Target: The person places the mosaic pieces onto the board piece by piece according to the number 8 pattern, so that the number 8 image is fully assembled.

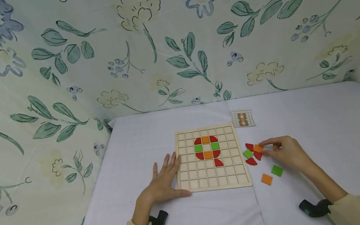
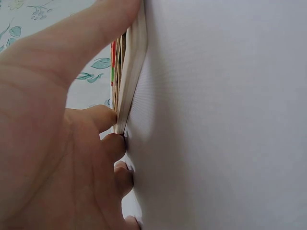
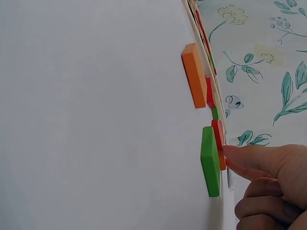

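Note:
A wooden grid board [image 1: 196, 184] lies on the white-covered table, with red quarter-round, orange square and green square tiles forming a ring in its upper middle. One more red quarter-round tile [image 1: 218, 162] sits just below the ring. My left hand [image 1: 163, 183] rests at the board's left edge, fingers spread and thumb by the lower corner. Right of the board, my right hand [image 1: 289, 152] pinches an orange square tile [image 1: 258, 148] between thumb and forefinger. Around it lie several red quarter-round tiles [image 1: 251, 162] and a green square tile [image 1: 248, 153].
Nearer the front lie a loose orange tile [image 1: 267, 179] and a green tile [image 1: 277, 170], both also in the right wrist view. A small pattern card [image 1: 243, 118] lies beyond the board's upper right corner. Floral cloth [image 1: 188, 54] hangs behind the table.

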A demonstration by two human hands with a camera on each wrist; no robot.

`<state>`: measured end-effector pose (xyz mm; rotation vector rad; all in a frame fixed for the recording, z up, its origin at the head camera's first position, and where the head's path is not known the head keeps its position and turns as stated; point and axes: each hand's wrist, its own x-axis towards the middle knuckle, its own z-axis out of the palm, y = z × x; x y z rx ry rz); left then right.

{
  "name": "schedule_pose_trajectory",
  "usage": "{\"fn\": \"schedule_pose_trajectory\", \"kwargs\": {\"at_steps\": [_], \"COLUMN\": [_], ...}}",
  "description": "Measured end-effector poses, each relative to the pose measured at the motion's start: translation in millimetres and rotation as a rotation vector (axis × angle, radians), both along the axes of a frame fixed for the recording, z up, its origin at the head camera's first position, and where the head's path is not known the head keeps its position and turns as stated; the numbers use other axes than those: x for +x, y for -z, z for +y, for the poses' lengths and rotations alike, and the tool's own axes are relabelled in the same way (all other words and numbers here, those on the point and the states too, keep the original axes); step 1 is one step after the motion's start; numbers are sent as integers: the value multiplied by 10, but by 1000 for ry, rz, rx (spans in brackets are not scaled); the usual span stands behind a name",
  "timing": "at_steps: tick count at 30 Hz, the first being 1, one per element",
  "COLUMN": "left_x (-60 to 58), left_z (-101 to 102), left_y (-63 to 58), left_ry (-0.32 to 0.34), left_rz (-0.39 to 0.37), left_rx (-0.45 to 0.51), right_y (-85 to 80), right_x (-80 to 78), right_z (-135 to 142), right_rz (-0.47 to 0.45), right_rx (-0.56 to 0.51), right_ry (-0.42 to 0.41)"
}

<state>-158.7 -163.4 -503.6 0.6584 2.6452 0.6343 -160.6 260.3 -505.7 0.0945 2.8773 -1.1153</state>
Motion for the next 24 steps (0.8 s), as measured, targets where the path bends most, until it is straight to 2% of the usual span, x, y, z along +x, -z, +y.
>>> {"fn": "schedule_pose_trajectory", "kwargs": {"at_steps": [19, 24], "left_x": [10, 10], "left_z": [-3, -2], "left_y": [18, 11], "left_ry": [-1, 1], "left_rz": [-2, -1], "left_rx": [-3, -13], "right_y": [-29, -17], "right_x": [8, 26], "right_z": [16, 35], "right_rz": [12, 73], "right_rx": [56, 96], "right_ry": [-16, -6]}}
